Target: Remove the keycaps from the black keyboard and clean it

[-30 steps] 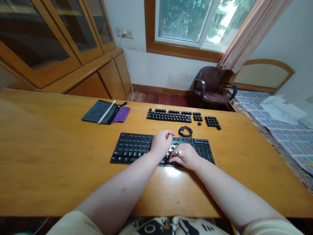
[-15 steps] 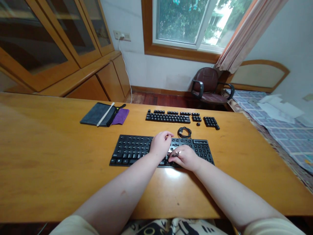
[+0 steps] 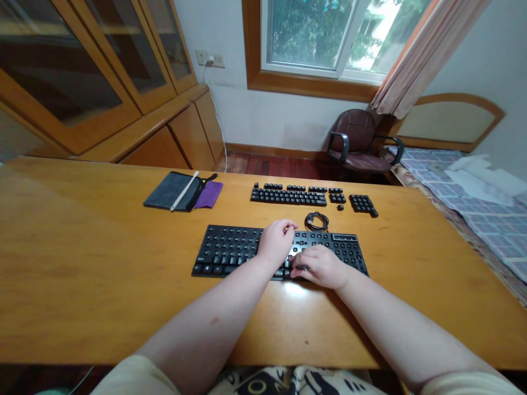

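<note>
A black keyboard (image 3: 230, 247) lies before me on the wooden desk. Keycaps fill its bottom row at the left, while most other positions show bare switch mounts. My left hand (image 3: 278, 241) rests across its middle, closed, fingers curled away from me; whatever they hold, if anything, is hidden. Just right of it, my right hand (image 3: 320, 266) is pinched low over the keyboard's front rows. A small dark, partly shiny item shows at its fingers, too small to name. Behind the keyboard, loose black keycaps (image 3: 288, 196) are laid out in rows and blocks.
A coiled black cable (image 3: 316, 221) sits behind the keyboard. One single keycap (image 3: 340, 207) lies apart. To the left are a grey pouch (image 3: 168, 191), a pale stick (image 3: 184, 191) across it and a purple cloth (image 3: 209, 195). A chair (image 3: 357, 140) stands beyond the desk.
The whole view has shifted slightly, so things appear a little farther right. My right hand has turned a little over the same part of the keyboard; my left hand keeps its place.
</note>
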Available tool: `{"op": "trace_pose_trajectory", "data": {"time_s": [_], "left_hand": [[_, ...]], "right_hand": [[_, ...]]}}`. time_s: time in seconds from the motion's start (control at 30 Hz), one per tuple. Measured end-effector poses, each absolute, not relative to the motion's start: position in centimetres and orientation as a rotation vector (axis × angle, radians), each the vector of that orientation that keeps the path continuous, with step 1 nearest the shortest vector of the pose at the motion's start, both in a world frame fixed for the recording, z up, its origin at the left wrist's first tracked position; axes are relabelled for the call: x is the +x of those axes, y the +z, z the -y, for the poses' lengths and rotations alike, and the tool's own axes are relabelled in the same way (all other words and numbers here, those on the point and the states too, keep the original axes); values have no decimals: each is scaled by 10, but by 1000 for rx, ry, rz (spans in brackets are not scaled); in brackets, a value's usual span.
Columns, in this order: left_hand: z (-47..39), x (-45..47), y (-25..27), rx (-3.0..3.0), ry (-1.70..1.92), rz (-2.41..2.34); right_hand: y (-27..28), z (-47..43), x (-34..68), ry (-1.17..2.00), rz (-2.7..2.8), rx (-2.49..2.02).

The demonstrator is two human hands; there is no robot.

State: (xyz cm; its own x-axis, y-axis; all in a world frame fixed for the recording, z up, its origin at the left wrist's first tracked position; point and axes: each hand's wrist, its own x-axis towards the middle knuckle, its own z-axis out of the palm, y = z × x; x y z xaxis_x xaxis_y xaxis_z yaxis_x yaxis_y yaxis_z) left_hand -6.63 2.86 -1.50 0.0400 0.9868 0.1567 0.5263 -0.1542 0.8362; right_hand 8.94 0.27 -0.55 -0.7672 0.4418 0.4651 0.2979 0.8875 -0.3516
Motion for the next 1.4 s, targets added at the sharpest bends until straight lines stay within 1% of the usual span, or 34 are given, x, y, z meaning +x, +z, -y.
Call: {"op": "trace_pose_trajectory", "data": {"time_s": [0.37,0.77,0.93,1.1,1.4], "left_hand": [[-27,-65,-10,1753,979,-1529],[-26,-65,-11,1748,1000,-1524],[-26,-66,-10,1733,975,-1535],[-26,-66,-9,1756,990,-1509],[-27,-66,-10,1772,960,-1521]], "right_hand": [[-7,-1,93,395,2480,-531],[-5,0,94,366,2462,-484],[-5,1,96,396,2376,-480],[-8,-1,98,447,2313,-554],[-12,-10,103,629,2073,-877]]}}
